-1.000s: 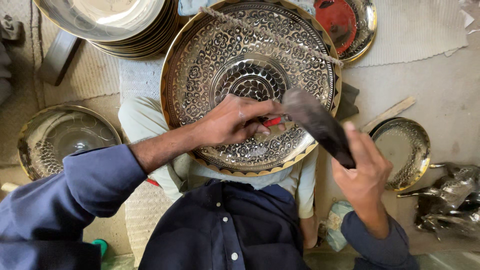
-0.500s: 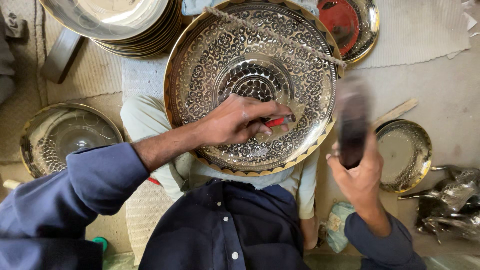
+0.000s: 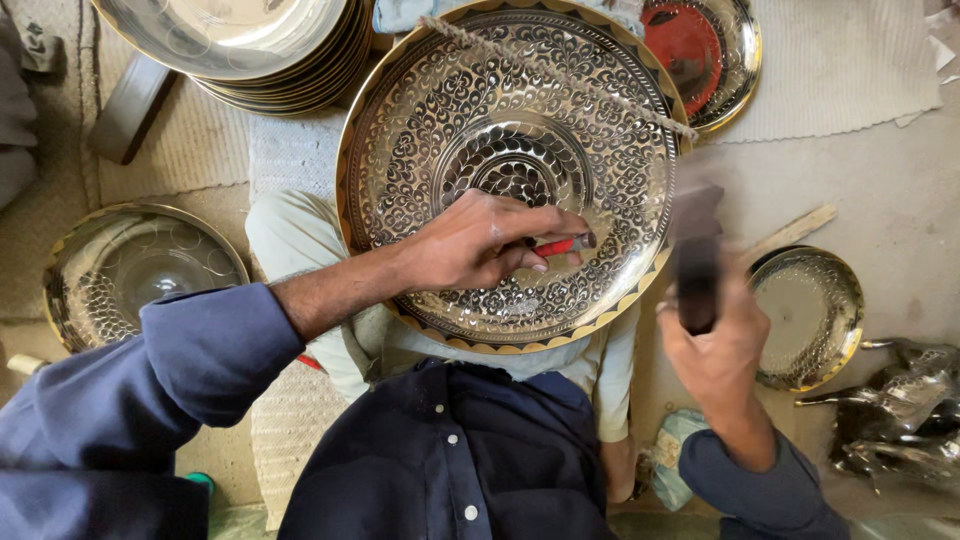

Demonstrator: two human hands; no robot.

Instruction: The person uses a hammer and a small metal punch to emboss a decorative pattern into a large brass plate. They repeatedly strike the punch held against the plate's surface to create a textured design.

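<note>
Left hand pins chisel — ornate tray.

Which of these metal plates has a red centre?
The small plate at the top right, partly hidden behind the big engraved tray. The other plates around it are plain silver or gold inside.

A floor-level metal engraving workshop

Stacked plain trays, an ornately chased large tray and smaller worked dishes (one red-centred) lie on mats over bare floor.
</note>
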